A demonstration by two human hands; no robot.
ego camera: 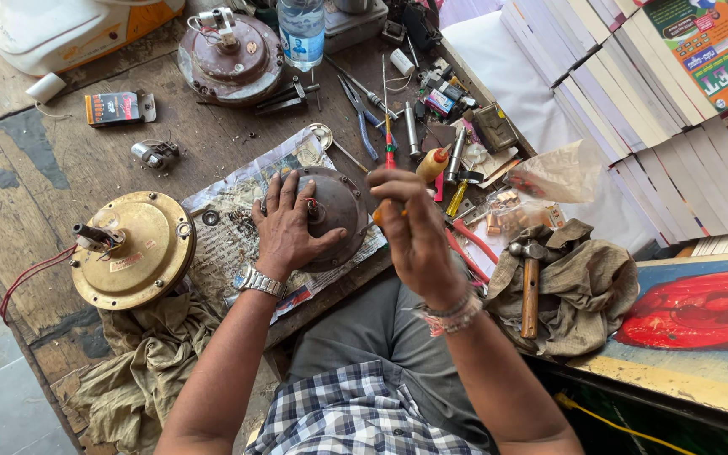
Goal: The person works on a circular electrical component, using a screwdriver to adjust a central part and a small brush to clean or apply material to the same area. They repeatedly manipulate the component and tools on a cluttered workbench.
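Wooden workbench [35, 177], left and centre of the frame: worn, crowded to its near edge. Anything nudged toward that edge could drop to the floor.

Stacked books [634, 101], upper right: leaning in tiers beside the tool clutter; a knock could topple them onto the bench.

Brass-coloured motor housing [132, 250], left of centre: rests half on a rag near the bench edge, red lead trailing off. A snagged lead could likely drag it over.

Grey motor housing [334, 215], centre: lies dome-up on a sheet of newspaper [229, 244]. The paper may slide under a sideways push, carrying loose screws with it.

Left hand [290, 226]: spread flat over the grey housing, fingers apart, pressing rather than gripping. Only palm pressure steadies it, so the housing could turn.

Right hand [414, 232]: fingers closed around the orange handle of a screwdriver [388, 147], its shaft pointing toward the top of the frame. A slipped tip could jab the left hand, which lies just beside it.

Hammer [530, 286], right of centre: lying on crumpled cloth, near the right forearm; an elbow could dislodge it.
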